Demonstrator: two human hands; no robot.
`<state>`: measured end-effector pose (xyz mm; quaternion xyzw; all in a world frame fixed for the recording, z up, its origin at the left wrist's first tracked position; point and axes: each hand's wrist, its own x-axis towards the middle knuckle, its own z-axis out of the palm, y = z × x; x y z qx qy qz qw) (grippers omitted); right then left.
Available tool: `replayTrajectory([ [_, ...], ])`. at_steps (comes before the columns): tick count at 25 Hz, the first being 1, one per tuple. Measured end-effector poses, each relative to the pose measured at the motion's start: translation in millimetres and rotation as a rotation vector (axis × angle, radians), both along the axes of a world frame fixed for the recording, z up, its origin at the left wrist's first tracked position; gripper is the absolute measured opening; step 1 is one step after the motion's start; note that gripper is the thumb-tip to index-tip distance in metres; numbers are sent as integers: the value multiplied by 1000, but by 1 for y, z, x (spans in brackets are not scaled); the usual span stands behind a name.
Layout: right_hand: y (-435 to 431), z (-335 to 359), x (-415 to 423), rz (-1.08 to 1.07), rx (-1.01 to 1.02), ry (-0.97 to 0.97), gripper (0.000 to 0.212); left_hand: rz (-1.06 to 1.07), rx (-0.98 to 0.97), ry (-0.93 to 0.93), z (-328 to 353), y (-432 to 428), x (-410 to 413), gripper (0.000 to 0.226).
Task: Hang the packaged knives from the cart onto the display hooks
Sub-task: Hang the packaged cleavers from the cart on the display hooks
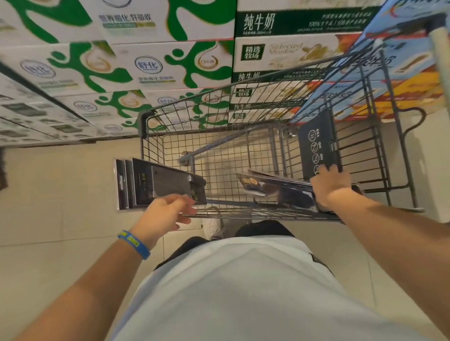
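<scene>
A grey wire shopping cart (240, 106) stands in front of me. My left hand (165, 213) grips a stack of dark packaged knives (151, 182) held out over the cart's near left corner. More packaged knives (274, 190) lie tilted at the cart's near right side. My right hand (331, 182) is closed on the near end of those packages, close to the dark child-seat flap (316, 140). No display hooks are in sight.
Stacked milk cartons with green and white print (133, 67) form a wall beyond the cart. Blue and orange cartons (412, 53) rise on the right beside a white post (448, 88). Pale floor tiles (56, 185) lie to the left.
</scene>
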<state>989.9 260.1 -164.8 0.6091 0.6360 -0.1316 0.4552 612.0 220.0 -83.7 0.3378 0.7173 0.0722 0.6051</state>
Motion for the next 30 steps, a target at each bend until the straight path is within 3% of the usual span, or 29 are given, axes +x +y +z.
replayTrajectory([
  [6, -21, -2, 3, 146, 134, 83, 33, 7, -4, -18, -5, -12, 4, 26],
  [15, 22, 13, 9, -269, -88, 216, 22, 55, 5, -1, -4, -22, 0, 25],
  [18, 48, 29, 12, -262, -165, 267, 21, 97, 33, -18, -2, -19, -1, 26],
  [21, 71, 48, 11, -293, -139, 327, 23, 92, 68, -45, 0, -13, 4, 25],
  [25, 93, 75, 9, -533, -90, 449, 36, 92, 83, -98, 3, 2, 21, 26],
  [28, 83, 94, 13, -771, -48, 663, 39, -41, 117, -97, 9, 11, 41, 26],
  [30, 82, 123, 8, -723, -10, 790, 43, -281, 358, 101, 14, 21, 50, 33],
])
